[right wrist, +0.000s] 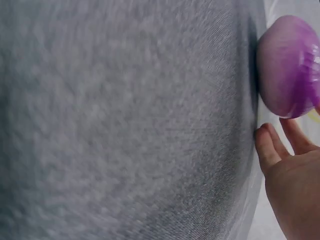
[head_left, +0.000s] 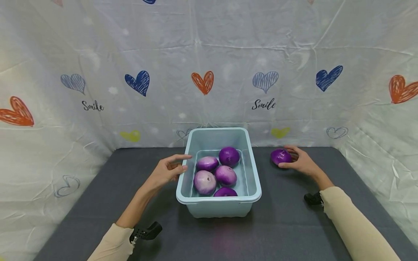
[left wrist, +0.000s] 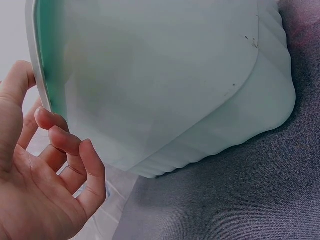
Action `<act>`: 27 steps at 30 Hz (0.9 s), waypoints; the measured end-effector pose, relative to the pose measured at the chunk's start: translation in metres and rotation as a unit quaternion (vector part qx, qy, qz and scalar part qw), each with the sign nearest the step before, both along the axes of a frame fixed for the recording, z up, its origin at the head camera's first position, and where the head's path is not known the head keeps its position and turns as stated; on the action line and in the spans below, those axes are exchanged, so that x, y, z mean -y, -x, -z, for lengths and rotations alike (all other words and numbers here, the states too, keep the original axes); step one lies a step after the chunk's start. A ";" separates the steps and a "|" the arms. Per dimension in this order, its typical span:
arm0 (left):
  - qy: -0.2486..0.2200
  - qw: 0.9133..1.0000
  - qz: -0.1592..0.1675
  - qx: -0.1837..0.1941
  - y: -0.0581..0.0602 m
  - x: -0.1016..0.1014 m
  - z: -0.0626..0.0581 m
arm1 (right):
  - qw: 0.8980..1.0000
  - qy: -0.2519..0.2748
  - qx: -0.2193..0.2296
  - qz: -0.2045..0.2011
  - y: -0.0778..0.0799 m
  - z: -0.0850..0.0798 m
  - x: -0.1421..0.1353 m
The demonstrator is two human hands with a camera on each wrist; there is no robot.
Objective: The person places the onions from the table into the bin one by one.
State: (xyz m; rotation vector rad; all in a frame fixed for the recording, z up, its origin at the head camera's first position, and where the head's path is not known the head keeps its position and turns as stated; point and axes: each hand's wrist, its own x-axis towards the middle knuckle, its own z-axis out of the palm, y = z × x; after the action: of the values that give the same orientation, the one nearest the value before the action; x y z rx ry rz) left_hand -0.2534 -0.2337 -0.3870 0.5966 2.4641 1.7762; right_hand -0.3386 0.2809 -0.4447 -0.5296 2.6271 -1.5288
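My right hand (head_left: 302,161) is at a purple onion (head_left: 281,156) on the table's right side, thumb at its near side and fingers curved round the far side. In the right wrist view this peeled, shiny onion (right wrist: 289,67) sits close to the cloth, with fingertips right at its edge. A pale blue plastic basin (head_left: 219,210) stands in the middle. Inside it lie several onions, among them a pale one (head_left: 204,182) and a dark one (head_left: 229,156). My left hand (head_left: 166,170) holds the basin's left rim (left wrist: 37,60) with index finger and thumb; its other fingers curl beside the outer wall.
A dark grey cloth (head_left: 284,224) covers the table. Behind the table hangs a white sheet (head_left: 225,61) printed with hearts and the word Smile; the basin's back edge is close to it. A black strap (head_left: 146,231) is on the left wrist, another (head_left: 312,199) on the right.
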 end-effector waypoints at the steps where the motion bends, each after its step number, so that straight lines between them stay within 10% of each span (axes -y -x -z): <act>1: 0.000 1.000 0.000 0.000 0.000 0.000 0.000 | 1.000 -0.004 -0.003 -0.001 0.001 0.000 0.000; 27: 0.004 1.000 -0.002 0.005 0.000 0.000 -0.001 | 1.000 -0.002 -0.010 0.000 -0.009 -0.009 -0.012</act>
State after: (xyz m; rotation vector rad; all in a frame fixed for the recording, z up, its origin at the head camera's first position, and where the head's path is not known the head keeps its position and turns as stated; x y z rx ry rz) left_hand -0.2533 -0.2337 -0.3856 0.5812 2.4675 1.7659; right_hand -0.3296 0.2932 -0.4362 -0.5485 2.6444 -1.5256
